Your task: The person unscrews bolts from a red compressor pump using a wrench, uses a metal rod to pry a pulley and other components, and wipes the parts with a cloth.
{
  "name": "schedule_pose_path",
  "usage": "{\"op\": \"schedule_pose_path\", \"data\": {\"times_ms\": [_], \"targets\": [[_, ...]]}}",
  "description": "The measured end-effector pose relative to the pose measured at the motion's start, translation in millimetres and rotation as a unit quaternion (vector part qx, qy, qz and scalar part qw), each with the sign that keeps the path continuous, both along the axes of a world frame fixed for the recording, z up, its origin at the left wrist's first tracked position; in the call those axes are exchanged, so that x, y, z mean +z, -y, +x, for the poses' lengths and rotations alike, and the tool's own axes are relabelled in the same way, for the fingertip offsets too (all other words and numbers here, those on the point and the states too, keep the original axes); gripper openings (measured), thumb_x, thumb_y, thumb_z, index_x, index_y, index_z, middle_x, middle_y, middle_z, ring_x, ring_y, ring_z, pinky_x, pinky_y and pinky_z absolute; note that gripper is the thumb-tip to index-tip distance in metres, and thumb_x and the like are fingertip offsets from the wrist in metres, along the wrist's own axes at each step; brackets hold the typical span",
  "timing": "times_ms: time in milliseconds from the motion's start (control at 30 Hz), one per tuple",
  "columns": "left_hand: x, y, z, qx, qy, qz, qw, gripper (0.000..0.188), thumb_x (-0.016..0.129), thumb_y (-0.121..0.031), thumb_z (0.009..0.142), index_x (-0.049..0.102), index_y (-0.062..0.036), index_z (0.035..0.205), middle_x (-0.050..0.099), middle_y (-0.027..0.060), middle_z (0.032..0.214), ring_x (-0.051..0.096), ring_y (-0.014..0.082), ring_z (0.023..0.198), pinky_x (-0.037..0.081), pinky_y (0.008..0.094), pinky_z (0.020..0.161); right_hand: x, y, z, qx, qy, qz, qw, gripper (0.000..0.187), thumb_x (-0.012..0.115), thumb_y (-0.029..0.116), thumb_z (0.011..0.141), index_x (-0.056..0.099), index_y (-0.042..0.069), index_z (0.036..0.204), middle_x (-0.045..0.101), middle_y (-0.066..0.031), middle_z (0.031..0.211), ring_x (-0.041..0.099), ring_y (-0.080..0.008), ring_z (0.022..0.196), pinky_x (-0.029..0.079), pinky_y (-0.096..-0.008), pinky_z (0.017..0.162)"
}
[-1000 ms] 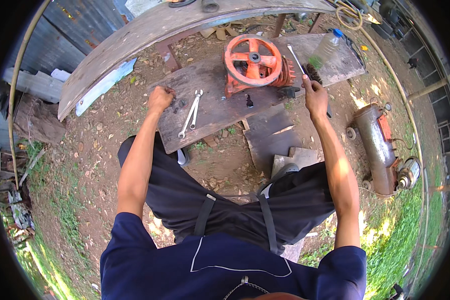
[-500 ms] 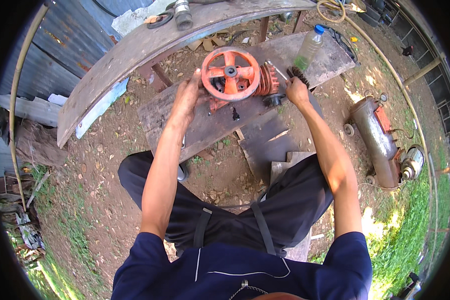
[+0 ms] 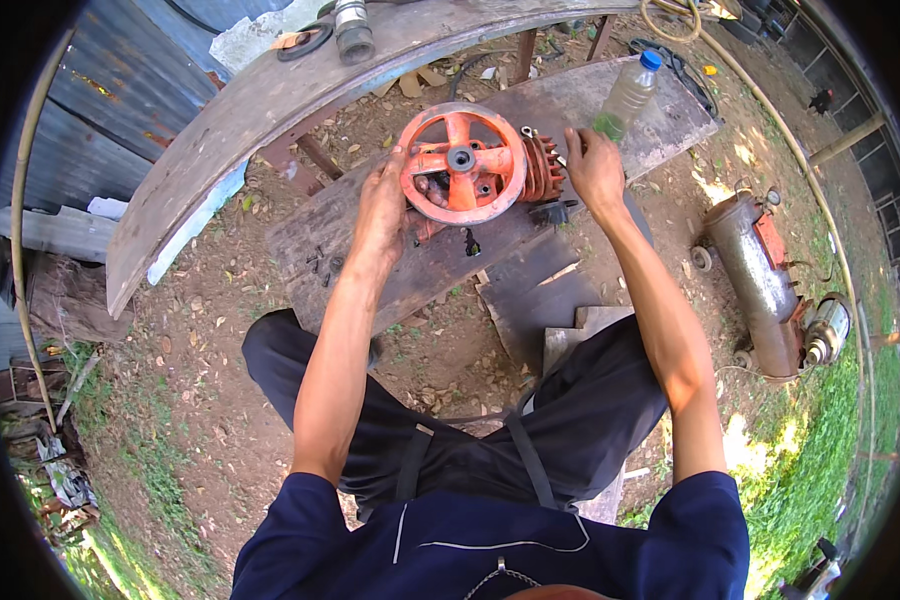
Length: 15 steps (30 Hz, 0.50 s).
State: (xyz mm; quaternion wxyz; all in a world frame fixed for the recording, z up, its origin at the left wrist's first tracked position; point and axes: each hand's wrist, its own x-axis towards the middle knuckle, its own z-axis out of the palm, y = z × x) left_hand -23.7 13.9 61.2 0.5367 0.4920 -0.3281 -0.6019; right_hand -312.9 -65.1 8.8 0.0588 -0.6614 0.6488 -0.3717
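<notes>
The orange pump [image 3: 488, 162] sits on the low wooden board [image 3: 305, 235] in front of the person, its spoked wheel [image 3: 459, 190] turned up toward the view. Going left to right, small dark bits [image 3: 332, 266] lie on the near left part of the board. Next comes the left hand [image 3: 380, 208], clamped on the wheel's left edge, thumb along the rim (the other fingers are partly hidden behind it). Just below the wheel is a black mark or scrap [image 3: 472, 242]; I cannot tell which. At the pump's right side are its fins [image 3: 540, 175], with a metal ring [image 3: 529, 131], perhaps a wrench end, showing just beyond them.

The right hand [image 3: 597, 172] is bent close beside the fins — its fingers curl downward, and I cannot tell whether they are closed on anything. Just beyond that hand stands a clear bottle [image 3: 630, 95] with a blue cap; farther right, on the ground, is a rusty tank [image 3: 755, 280].

The step in hand looks like steadying the pump while the right hand works at the finned end. The next move seems to call for a firm left hold — and careful right fingers around those fins.
</notes>
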Motion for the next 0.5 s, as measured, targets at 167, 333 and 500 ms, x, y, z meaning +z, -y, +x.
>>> {"op": "schedule_pose_path", "data": {"times_ms": [167,333,500], "targets": [[-2,2,-2,-0.042,0.014,-0.028,0.999,0.041,0.039,-0.041,0.107,0.054,-0.0046,0.117,0.059,0.002,0.07,0.063,0.0121,0.06,0.048,0.0282,0.044,56,-38,69,0.08,0.273,0.222,0.933,0.076,0.054,0.065,0.091,0.067,-0.008,0.107,0.069,-0.0223,0.093,0.067,-0.0334,0.084,0.051,-0.0401,0.081],[-4,7,4,-0.09,0.001,-0.043,0.995,0.045,0.039,-0.042,0.107,0.054,-0.0029,0.122,0.061,0.0038,0.069,0.061,0.0127,0.054,0.044,0.027,0.039,19,-24,74,0.078,0.275,0.152,0.946,0.076,0.056,0.066,0.09,0.068,-0.006,0.107,0.07,-0.0215,0.102,0.067,-0.032,0.094,0.049,-0.0393,0.087],[-2,7,-2,-0.043,0.071,-0.057,0.995,0.046,0.038,-0.041,0.107,0.057,-0.0009,0.117,0.061,0.0049,0.067,0.06,0.0131,0.052,0.041,0.026,0.035,26,-36,98,0.043,0.363,0.145,0.92,0.061,0.063,0.054,0.091,0.07,-0.005,0.106,0.071,-0.0172,0.097,0.066,-0.0243,0.094,0.049,-0.0372,0.086]]}}
